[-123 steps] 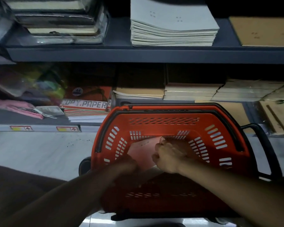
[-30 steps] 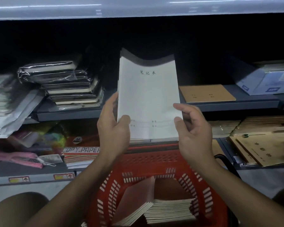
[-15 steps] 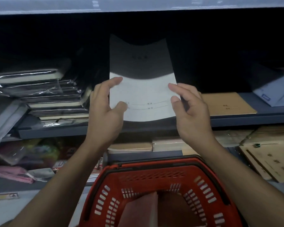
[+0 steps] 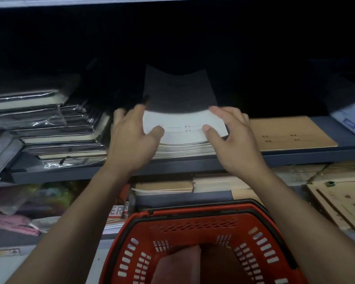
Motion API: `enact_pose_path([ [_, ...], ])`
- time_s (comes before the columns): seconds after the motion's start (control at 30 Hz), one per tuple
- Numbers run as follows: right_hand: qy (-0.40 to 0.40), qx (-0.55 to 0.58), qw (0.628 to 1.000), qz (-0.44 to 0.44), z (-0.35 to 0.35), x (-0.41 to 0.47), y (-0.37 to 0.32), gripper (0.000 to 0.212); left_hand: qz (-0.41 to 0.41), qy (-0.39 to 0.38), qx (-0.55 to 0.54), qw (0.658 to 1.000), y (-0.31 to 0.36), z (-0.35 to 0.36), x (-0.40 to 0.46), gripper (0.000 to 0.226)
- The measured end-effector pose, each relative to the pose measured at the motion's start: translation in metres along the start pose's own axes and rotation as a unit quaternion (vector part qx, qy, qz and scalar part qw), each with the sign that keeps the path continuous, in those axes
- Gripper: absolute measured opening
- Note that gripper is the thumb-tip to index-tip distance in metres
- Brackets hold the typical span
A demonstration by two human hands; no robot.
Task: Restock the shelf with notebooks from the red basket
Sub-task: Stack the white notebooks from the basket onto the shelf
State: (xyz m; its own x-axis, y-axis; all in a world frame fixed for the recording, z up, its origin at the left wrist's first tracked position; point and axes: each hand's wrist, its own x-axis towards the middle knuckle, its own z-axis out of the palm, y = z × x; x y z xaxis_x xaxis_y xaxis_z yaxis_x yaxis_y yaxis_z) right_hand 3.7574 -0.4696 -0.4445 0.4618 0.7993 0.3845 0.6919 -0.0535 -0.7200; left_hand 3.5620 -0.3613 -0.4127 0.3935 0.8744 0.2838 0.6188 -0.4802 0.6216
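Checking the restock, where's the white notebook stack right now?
White notebook stack lies mid-shelf between both hands, wrapped books left, brown notebook right.

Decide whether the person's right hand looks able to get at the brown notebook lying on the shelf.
Probably yes. The right hand rests on the white notebook stack, and the brown notebook lies uncovered just beside it on the same shelf.

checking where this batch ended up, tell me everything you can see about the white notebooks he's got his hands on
The white notebooks form a thin-spined paper stack lying flat on the dark shelf. The top cover shows faint printed lines; its far half is in shadow. The left hand and right hand flank it, thumbs on top.
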Motion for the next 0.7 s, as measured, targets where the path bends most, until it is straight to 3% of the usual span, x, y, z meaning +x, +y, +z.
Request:
enact_pose_path([
  [0.1,0.007,-0.033,0.999,0.003,0.005,-0.003,0.005,0.051,-0.029,-0.017,0.0,0.999,-0.004,0.003,0.003,0.057],
  [0.27,-0.016,-0.061,0.997,0.036,0.003,-0.006,0.007,0.064,0.008,0.005,-0.016,1.0,-0.006,0.0,-0.003,0.059],
  [0.33,-0.039,-0.047,0.997,0.042,-0.001,-0.009,0.006,0.077,0.031,-0.014,-0.023,0.999,-0.007,-0.003,-0.008,0.07],
  [0.43,-0.053,-0.058,0.997,0.021,-0.003,-0.012,0.004,0.087,0.075,-0.028,0.0,0.997,-0.01,-0.005,-0.012,0.077],
  [0.6,-0.06,-0.085,0.994,0.017,-0.003,-0.012,0.004,0.087,0.075,-0.024,0.082,0.993,-0.014,-0.005,-0.014,0.105],
  [0.7,-0.063,-0.084,0.994,0.017,-0.004,-0.013,0.004,0.091,0.09,0.0,0.106,0.99,-0.009,-0.005,-0.021,0.098],
])
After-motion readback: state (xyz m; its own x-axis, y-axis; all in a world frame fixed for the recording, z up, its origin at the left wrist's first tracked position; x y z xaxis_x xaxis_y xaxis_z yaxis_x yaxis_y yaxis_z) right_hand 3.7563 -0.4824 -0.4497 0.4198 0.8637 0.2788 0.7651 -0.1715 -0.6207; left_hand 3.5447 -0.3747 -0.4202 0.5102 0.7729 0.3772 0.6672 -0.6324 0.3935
